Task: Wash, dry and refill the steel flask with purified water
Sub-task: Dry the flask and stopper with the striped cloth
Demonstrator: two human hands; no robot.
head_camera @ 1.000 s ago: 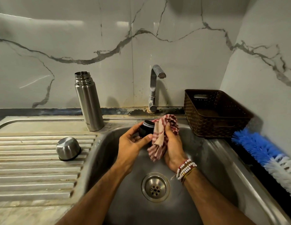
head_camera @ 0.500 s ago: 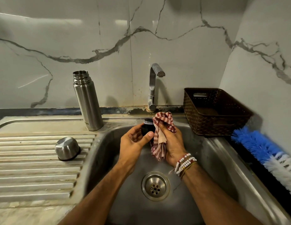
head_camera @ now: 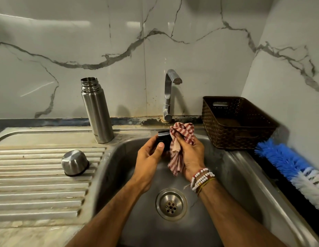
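The small black stopper point(head_camera: 163, 142), gripped by the left hand point(head_camera: 149, 158), is best turned while the red-striped cloth point(head_camera: 180, 139) (clutched in the right hand point(head_camera: 191, 157)) is pressed, seemingly, into its grooves

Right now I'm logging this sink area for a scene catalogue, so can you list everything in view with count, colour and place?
steel flask: one, silver, upright and uncapped on the sink ledge, left of the tap
steel cup lid: one, silver, upside down on the ribbed drainboard
inner stopper: one, black, held over the basin
striped cloth: one, red and white, pressed against the stopper
tap: one, chrome, behind the basin; no water visible
sink: one, steel, drain at the basin's centre
basket: one, dark brown, right of the tap
bottle brush: one, blue and white, lying right of the basin
bead bracelets: several, white and red, on the right wrist
left hand: holds the stopper
right hand: holds the cloth
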